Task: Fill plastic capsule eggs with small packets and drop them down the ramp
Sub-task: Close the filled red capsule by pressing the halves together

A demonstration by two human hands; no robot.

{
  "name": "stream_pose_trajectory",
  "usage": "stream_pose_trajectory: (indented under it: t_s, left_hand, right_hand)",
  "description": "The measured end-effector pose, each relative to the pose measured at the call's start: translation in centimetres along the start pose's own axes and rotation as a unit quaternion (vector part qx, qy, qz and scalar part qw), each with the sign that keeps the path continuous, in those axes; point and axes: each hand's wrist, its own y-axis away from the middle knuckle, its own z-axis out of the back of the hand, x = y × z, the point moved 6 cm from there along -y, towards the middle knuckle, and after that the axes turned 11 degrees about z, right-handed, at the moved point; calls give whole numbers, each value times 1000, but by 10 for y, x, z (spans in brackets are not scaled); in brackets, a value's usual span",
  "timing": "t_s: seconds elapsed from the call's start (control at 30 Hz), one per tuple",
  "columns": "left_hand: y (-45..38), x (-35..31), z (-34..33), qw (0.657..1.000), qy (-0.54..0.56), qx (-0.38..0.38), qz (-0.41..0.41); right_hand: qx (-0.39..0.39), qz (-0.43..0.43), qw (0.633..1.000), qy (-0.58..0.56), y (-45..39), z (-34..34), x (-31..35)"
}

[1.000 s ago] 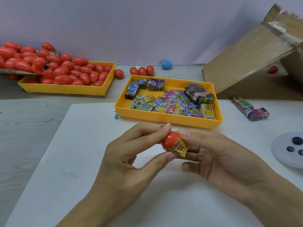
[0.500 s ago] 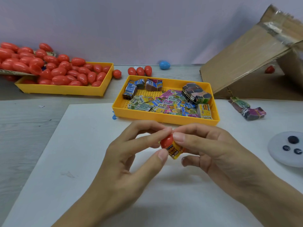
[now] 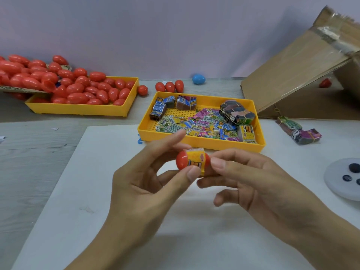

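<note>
Above the white mat (image 3: 81,191), two bare hands meet over a red capsule egg (image 3: 182,160) with a yellow packet (image 3: 195,160) wrapped across its middle. The egg's long axis lies roughly level, left to right, one rounded end pointing left and the other hidden behind the right hand's fingertips. The left hand (image 3: 148,184) pinches egg and packet, thumb below and fingers behind, its index finger lifted straight. The right hand (image 3: 259,182) curls in, thumb tip pressed to the egg's right end; its grip behind cannot be made out. Bare mat lies to the left of the egg and beneath it. Just beyond the egg, the near wall of the yellow packet tray (image 3: 202,142) runs across, loose packets and bundles inside. Right of the egg, a grey disc (image 3: 335,182) sits at the mat's edge. Farther back and left of the egg stands a yellow tray (image 3: 81,110) heaped with red eggs; far right, the cardboard ramp (image 3: 296,75) slopes upward
</note>
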Motion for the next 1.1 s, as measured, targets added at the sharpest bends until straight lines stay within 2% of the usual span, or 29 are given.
stream_pose_trajectory:
  t_s: [0.13, 0.27, 0.47, 0.63, 1.1]
  left_hand:
    - [0, -2, -4, 999, -13, 29, 4]
    - [1, -1, -3, 999, -14, 39, 12]
    - [2, 0, -2, 1000, -14, 23, 13]
    - [5, -1, -4, 999, -42, 5, -7]
    - [2, -2, -2, 999, -18, 31, 5]
  right_hand:
    - [-3, 10, 1000, 26, 1, 0, -1]
    - [-9, 95, 990, 100, 1, 1, 10]
    - [-42, 205, 965, 162, 6, -1, 17]
    - [-58, 249, 948, 191, 9, -2, 18]
    - [-32, 149, 981, 120, 2, 2, 11]
